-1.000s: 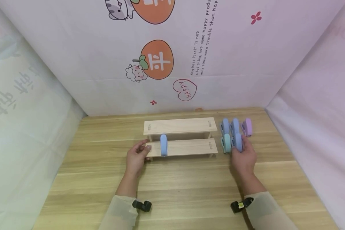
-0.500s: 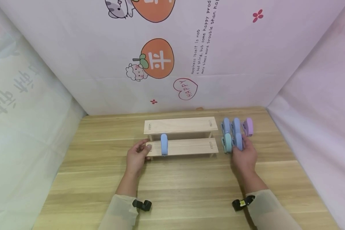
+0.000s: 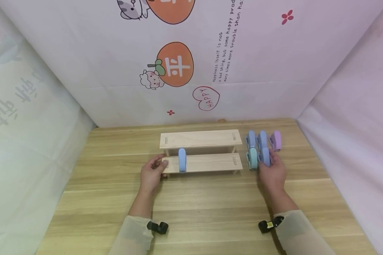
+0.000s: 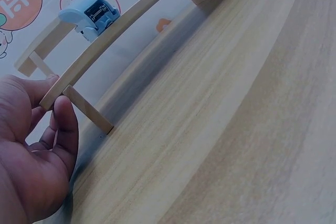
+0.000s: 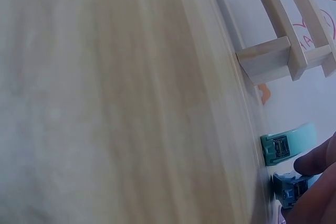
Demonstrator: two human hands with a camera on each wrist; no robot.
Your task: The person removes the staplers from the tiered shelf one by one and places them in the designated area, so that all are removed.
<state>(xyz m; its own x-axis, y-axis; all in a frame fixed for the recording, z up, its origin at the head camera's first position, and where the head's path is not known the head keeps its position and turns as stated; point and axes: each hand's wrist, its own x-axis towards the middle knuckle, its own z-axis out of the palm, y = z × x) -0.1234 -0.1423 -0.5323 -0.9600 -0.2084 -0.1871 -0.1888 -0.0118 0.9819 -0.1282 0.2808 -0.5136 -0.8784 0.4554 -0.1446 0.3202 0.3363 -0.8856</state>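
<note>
My left hand (image 3: 151, 175) pinches the left end of the front plank of a low two-step wooden rack (image 3: 210, 163), thumb on top and fingers beneath. A light-blue mini stapler (image 3: 182, 160) stands across that plank, near the hand. On the right, my right hand (image 3: 272, 173) holds another blue mini stapler (image 3: 264, 157) between thumb and fingers. In the right wrist view, this blue stapler (image 5: 291, 188) is partly covered by the fingers. Close on its left stands a teal stapler (image 3: 251, 158).
Behind the held stapler are two blue staplers (image 3: 250, 140) and a purple one (image 3: 276, 140). The rack's higher rear plank (image 3: 199, 139) stands behind the front one. A printed white cloth (image 3: 258, 71) hangs at the back of the wooden table (image 3: 204, 212).
The right hand has shifted very slightly rightward in the picture, along with a slight shift of the whole view. Both hands keep their holds.
</note>
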